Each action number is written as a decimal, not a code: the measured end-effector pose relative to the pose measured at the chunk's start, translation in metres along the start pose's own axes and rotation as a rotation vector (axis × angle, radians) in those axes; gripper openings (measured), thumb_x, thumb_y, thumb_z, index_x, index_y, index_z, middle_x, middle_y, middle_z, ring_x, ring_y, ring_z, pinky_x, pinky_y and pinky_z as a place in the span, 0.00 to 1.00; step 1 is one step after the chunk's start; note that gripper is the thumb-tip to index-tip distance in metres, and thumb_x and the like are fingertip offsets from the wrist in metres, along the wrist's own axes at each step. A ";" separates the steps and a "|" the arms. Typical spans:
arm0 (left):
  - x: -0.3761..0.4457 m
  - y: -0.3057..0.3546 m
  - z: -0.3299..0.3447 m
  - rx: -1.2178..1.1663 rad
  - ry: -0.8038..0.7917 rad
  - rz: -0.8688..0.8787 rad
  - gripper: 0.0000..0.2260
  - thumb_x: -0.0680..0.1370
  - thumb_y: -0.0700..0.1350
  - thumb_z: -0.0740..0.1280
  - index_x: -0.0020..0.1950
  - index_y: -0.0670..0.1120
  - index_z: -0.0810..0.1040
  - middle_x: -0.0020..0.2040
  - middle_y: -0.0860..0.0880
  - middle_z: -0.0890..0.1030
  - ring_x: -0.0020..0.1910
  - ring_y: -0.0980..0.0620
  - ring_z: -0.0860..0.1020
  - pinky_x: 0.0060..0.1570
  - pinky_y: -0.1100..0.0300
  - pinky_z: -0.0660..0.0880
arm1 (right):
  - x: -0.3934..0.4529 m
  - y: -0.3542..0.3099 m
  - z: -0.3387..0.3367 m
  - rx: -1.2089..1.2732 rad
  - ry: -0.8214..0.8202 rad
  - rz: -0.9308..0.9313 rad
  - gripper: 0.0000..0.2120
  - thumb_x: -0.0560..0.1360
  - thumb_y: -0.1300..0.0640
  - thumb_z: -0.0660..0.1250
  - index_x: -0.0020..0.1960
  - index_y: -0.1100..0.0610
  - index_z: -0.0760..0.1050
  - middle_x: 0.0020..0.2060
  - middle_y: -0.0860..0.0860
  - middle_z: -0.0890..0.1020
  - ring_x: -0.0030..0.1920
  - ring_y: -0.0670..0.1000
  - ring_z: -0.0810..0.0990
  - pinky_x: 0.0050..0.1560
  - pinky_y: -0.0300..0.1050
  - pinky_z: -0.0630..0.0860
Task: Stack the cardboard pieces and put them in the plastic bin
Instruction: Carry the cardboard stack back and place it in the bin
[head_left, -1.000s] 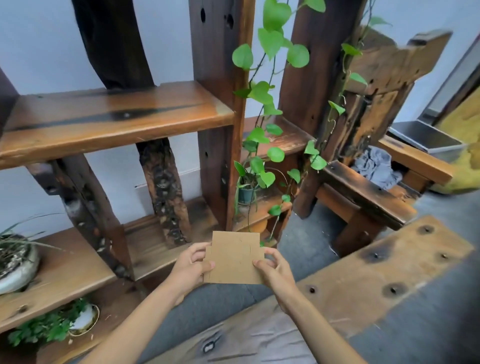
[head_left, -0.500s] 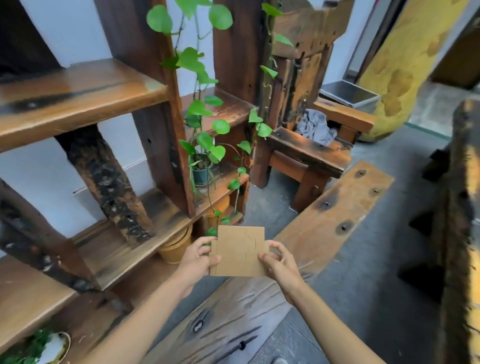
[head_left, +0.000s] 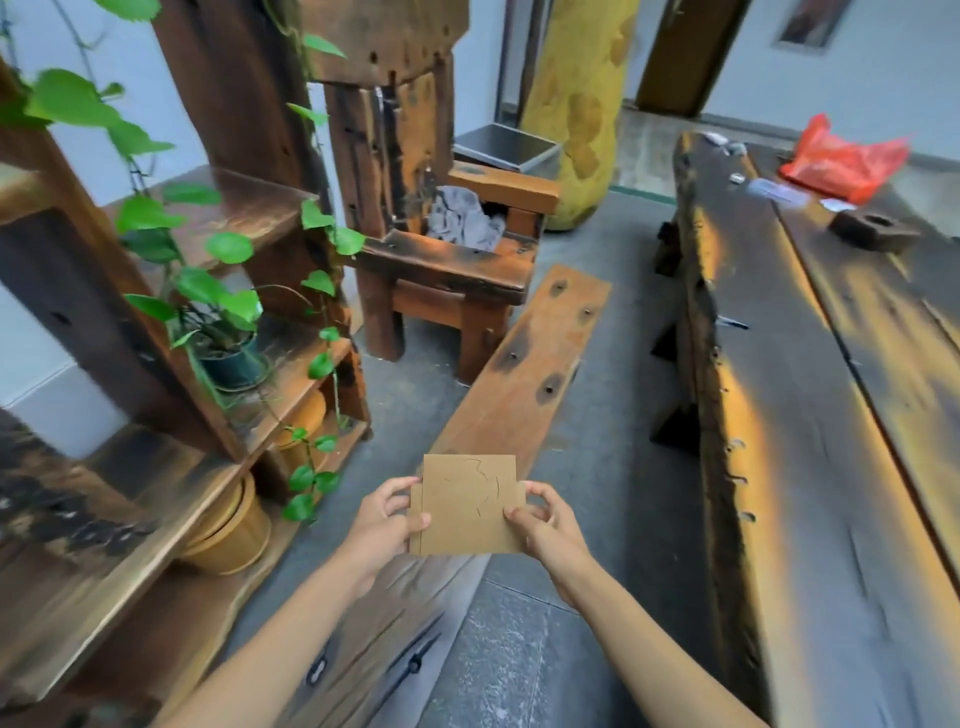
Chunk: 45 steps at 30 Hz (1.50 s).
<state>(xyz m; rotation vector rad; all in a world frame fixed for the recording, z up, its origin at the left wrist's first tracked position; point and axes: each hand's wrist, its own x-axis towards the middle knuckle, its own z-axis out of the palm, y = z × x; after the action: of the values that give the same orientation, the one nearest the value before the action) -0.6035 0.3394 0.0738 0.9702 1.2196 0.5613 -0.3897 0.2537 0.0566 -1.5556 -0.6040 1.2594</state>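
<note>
A flat stack of brown cardboard pieces is held upright in front of me, above the near end of a long wooden bench. My left hand pinches its left edge, thumb on the front. My right hand pinches its right edge the same way. A grey plastic bin stands on the floor far ahead, behind a wooden chair and beside a yellow pillar.
A wooden shelf unit with potted vines stands on my left. A long dark wooden table runs along my right, with a red plastic bag at its far end. Grey floor lies between bench and table.
My view has swung to the right: the shelf slid left, the table and red bag came into sight. Both hands keep the same hold on the cardboard stack.
</note>
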 end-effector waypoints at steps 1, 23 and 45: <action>0.000 -0.002 0.007 0.005 -0.011 0.004 0.20 0.77 0.30 0.67 0.65 0.47 0.75 0.59 0.44 0.82 0.55 0.46 0.82 0.39 0.56 0.81 | -0.003 0.002 -0.007 0.010 0.008 0.000 0.12 0.78 0.63 0.68 0.60 0.54 0.75 0.42 0.50 0.87 0.43 0.46 0.83 0.42 0.41 0.78; -0.061 -0.080 0.188 0.216 -0.315 -0.076 0.18 0.76 0.30 0.69 0.60 0.49 0.77 0.50 0.51 0.86 0.42 0.55 0.86 0.34 0.60 0.81 | -0.146 0.092 -0.176 0.111 0.466 0.030 0.11 0.76 0.66 0.69 0.57 0.61 0.79 0.35 0.48 0.86 0.35 0.41 0.83 0.33 0.31 0.75; -0.142 -0.155 0.402 0.585 -0.855 -0.124 0.14 0.76 0.32 0.71 0.56 0.47 0.79 0.49 0.49 0.86 0.41 0.56 0.86 0.33 0.62 0.81 | -0.333 0.182 -0.310 0.371 1.024 0.118 0.09 0.74 0.60 0.73 0.54 0.54 0.80 0.44 0.56 0.84 0.49 0.53 0.84 0.51 0.52 0.82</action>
<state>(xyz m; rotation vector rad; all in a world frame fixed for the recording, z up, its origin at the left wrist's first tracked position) -0.2827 0.0212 0.0311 1.4087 0.6449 -0.3374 -0.2511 -0.2146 0.0170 -1.6661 0.3630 0.4658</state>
